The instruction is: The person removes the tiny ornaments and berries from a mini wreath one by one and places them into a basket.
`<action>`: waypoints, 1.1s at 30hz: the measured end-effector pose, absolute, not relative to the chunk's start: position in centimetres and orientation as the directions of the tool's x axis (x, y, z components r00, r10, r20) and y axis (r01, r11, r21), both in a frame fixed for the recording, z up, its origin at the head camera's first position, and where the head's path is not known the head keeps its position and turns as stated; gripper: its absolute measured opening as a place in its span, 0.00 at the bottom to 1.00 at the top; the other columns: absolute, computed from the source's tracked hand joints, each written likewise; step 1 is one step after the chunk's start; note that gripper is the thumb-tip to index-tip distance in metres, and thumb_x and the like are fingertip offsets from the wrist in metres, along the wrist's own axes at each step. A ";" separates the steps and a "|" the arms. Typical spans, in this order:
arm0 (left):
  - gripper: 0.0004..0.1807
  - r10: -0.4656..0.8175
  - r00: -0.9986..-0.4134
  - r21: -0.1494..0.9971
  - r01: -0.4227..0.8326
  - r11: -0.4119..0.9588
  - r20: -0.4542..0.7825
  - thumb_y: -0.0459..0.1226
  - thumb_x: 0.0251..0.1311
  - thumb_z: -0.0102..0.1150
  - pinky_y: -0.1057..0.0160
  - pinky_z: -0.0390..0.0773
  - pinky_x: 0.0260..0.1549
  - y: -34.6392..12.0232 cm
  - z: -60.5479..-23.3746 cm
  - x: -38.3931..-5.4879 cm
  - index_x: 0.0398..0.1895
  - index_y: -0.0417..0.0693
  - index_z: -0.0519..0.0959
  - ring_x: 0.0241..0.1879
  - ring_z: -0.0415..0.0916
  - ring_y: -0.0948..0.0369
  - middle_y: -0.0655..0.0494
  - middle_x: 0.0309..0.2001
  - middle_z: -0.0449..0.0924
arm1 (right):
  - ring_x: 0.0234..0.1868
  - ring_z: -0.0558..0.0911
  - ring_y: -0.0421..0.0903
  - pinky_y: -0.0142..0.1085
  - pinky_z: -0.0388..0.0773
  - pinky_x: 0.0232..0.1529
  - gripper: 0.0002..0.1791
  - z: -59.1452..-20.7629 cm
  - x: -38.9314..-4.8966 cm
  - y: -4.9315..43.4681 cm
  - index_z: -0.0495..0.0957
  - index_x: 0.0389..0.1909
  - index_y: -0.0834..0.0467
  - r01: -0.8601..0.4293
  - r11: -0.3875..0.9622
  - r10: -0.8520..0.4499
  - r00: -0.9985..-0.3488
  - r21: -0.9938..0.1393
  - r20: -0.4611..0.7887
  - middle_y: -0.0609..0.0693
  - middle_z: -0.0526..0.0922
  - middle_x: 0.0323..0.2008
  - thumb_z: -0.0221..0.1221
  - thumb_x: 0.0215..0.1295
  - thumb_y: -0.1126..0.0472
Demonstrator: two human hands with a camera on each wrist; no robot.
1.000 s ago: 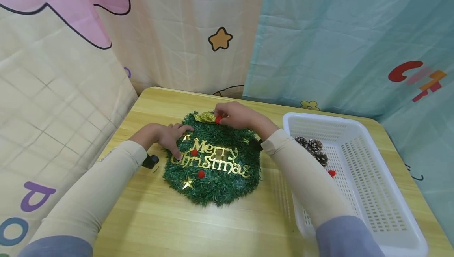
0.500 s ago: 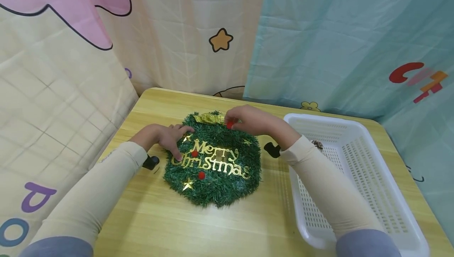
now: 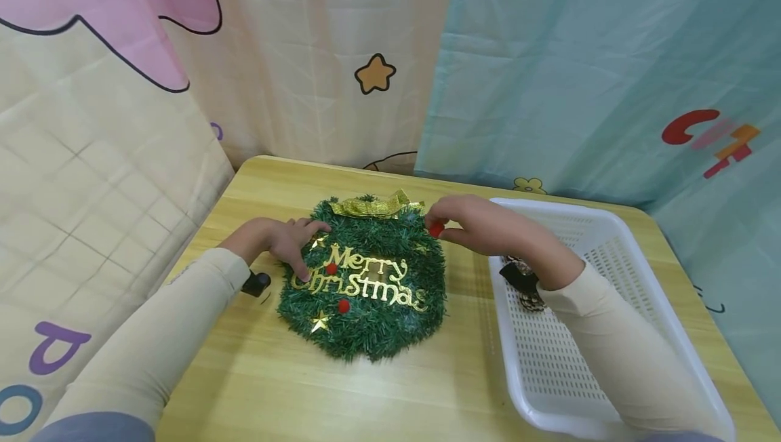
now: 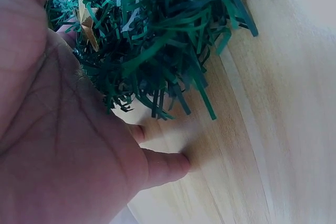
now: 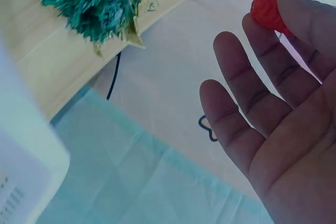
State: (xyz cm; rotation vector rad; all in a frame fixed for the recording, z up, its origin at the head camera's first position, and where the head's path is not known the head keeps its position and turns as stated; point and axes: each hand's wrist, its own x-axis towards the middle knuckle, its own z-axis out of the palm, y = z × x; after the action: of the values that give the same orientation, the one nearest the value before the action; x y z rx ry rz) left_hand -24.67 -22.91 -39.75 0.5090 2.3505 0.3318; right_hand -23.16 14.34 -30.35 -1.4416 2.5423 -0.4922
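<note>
A green tinsel wreath lies on the table, bearing a gold "Merry Christmas" sign, gold stars and red balls. Gold ribbon crosses its far edge. My left hand rests at the wreath's left side, fingers spread, thumb over the start of the lettering. In the left wrist view two fingertips reach the tabletop beside the tinsel. My right hand pinches a small red ball between thumb and fingertips, just off the wreath's upper right edge; its other fingers are extended.
A white plastic basket stands on the right of the wooden table, partly under my right forearm. Pine cones in it are mostly covered by my wrist. Printed curtains hang behind the table.
My right hand has moved right, from the gold ribbon toward the basket, still pinching the red ball. More of the ribbon shows now. My left hand has stayed in place on the wreath.
</note>
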 end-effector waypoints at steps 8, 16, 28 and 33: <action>0.61 0.438 -0.678 0.363 0.261 0.894 -0.591 0.51 0.51 0.76 0.29 0.53 0.63 -22.7 -40.0 -24.8 0.80 0.52 0.43 0.72 0.34 0.29 0.32 0.76 0.38 | 0.43 0.79 0.40 0.42 0.79 0.45 0.11 -30.1 -20.9 18.9 0.80 0.45 0.53 -0.743 0.569 -0.798 -0.603 -0.352 -0.018 0.41 0.80 0.41 0.63 0.66 0.69; 0.62 0.438 -0.678 0.360 0.265 0.895 -0.590 0.51 0.50 0.76 0.29 0.53 0.63 -22.7 -39.9 -24.9 0.80 0.52 0.42 0.72 0.34 0.29 0.32 0.76 0.37 | 0.39 0.77 0.37 0.39 0.79 0.42 0.12 -30.7 -18.9 21.7 0.81 0.43 0.50 -0.696 0.632 -0.752 -0.657 -0.341 -0.052 0.38 0.79 0.39 0.64 0.64 0.69; 0.62 0.430 -0.679 0.371 0.242 0.896 -0.596 0.50 0.50 0.76 0.28 0.51 0.63 -22.9 -40.0 -24.7 0.80 0.52 0.42 0.73 0.32 0.29 0.31 0.76 0.36 | 0.37 0.75 0.36 0.34 0.78 0.38 0.13 -32.3 -16.0 24.2 0.80 0.43 0.49 -0.655 0.669 -0.720 -0.688 -0.350 -0.088 0.36 0.77 0.38 0.65 0.62 0.69; 0.62 0.435 -0.686 0.389 0.235 0.891 -0.583 0.49 0.50 0.77 0.27 0.50 0.62 -22.9 -39.9 -24.5 0.80 0.52 0.42 0.72 0.32 0.28 0.30 0.76 0.37 | 0.37 0.75 0.33 0.34 0.78 0.38 0.14 -32.8 -15.3 25.2 0.80 0.42 0.48 -0.673 0.659 -0.727 -0.684 -0.336 -0.056 0.34 0.77 0.38 0.66 0.61 0.69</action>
State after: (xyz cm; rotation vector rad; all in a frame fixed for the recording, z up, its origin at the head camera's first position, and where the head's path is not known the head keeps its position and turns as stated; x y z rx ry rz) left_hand -24.50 -22.92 -39.92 0.4785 2.3481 0.3698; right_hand -15.33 25.17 -32.77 -1.1464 2.6896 -0.4328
